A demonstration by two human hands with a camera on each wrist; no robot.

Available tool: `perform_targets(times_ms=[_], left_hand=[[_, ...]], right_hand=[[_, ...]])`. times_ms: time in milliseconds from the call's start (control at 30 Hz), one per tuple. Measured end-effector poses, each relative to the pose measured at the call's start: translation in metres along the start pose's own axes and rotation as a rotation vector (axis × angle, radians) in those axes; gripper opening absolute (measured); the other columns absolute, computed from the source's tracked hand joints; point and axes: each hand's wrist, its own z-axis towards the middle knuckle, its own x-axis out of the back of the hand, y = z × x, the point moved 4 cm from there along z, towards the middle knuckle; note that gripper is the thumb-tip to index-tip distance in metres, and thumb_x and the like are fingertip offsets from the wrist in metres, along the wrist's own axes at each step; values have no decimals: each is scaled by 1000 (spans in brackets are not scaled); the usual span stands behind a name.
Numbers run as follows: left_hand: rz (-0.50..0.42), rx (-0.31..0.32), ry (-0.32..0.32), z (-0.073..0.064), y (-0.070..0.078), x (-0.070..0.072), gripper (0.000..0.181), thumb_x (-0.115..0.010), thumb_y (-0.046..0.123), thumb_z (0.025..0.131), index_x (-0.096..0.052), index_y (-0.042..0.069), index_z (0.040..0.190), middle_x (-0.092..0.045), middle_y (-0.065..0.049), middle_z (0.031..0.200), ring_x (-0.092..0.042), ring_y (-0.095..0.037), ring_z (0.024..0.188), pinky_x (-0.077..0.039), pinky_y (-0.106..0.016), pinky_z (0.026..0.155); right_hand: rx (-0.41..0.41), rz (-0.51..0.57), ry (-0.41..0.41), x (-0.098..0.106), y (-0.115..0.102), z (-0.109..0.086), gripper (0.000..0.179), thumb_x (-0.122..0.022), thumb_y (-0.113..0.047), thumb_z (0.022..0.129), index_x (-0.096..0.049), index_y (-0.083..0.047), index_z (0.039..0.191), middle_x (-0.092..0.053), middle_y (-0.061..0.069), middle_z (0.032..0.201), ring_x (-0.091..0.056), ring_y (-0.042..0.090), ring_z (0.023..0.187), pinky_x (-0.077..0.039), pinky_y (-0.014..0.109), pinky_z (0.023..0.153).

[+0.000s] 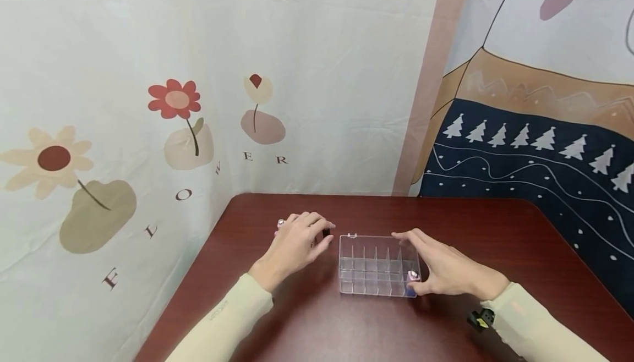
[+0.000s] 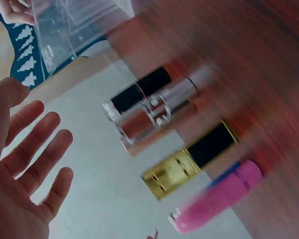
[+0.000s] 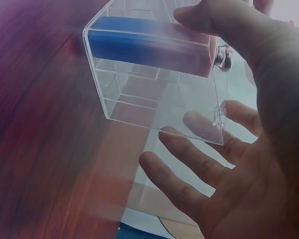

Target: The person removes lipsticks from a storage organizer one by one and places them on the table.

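A clear divided plastic box (image 1: 371,267) sits on the table. My right hand (image 1: 446,265) holds its right end, thumb at the near corner and index finger at the far one. A blue-and-pink lipstick tube (image 3: 149,46) with a silver top stands in the end compartment, beside that thumb. My left hand (image 1: 297,243) is over the table left of the box, fingers apart and holding nothing. By it in the left wrist view are a black-capped tube (image 2: 142,89), a clear-and-brown lip gloss tube (image 2: 137,123), a gold-and-black lipstick (image 2: 189,159) and a pink tube (image 2: 222,199).
The box's other compartments show only clear dividers (image 1: 375,268). The dark red wooden table (image 1: 317,323) ends at a patterned cloth wall (image 1: 322,103) behind and on the left. A navy tree-print cloth (image 1: 525,169) hangs at the right.
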Motion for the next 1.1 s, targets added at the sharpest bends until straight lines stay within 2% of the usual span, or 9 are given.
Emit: perform_targets(times_ms=[233,300,433,500,567,667,833,1100], left_hand=[[-64,-28,-60,11,18,-4,25,-86,31,107,-84,24,132,-82,7,123,-77,-16,105,-61,-37,91],[-76,-40,-69,13,23,-4,28,-86,33,107,-83,25,134,-81,7,125,-77,-16,107,-62,-36,90],[-93,-71,-67,18,33,-5,35,-89,34,105,-81,26,138,-80,7,128,-75,-12,104,-56,-31,77],[-106,-89,-66,21,38,-5,39,-91,34,104,-81,25,140,-80,6,130,-74,-11,99,-55,-29,75],[-119,-112,-70,24,43,-5,43,-92,34,102,-80,24,142,-79,5,132,-74,-11,97,-60,-30,79],[-135,-157,-82,28,52,-6,46,-94,34,101,-79,22,143,-80,3,134,-76,-13,102,-65,-32,84],[-133,-204,-146,33,63,-9,48,-92,40,102,-79,23,144,-79,3,137,-76,-13,107,-64,-31,83],[-141,-244,-236,42,75,-20,49,-89,44,104,-77,25,147,-77,4,139,-77,-15,118,-64,-32,89]], right_hand=[[11,-26,-1,4,-2,-2,113,-107,-33,81,-45,-30,175,-61,6,160,-75,30,127,-65,36,75],[0,-28,-12,5,-1,-3,114,-108,-36,81,-43,-31,176,-61,6,160,-74,29,125,-67,38,77],[-44,-9,-46,9,3,-3,120,-107,-44,82,-38,-34,179,-61,9,161,-73,30,129,-72,53,89],[-58,-6,-52,11,5,-4,121,-107,-46,82,-37,-32,180,-61,10,163,-74,32,133,-72,60,94],[-70,-12,-49,13,6,-5,120,-106,-49,82,-39,-28,178,-62,10,163,-74,33,135,-70,63,98],[-77,-27,-39,17,8,-5,113,-106,-52,81,-47,-20,172,-67,9,158,-75,31,135,-69,63,102],[-75,-52,-40,20,8,-2,101,-106,-54,79,-58,-17,159,-74,8,150,-76,27,130,-68,60,103],[-54,-80,-35,18,8,2,96,-105,-55,77,-62,-16,154,-76,7,146,-76,22,124,-69,53,99]])
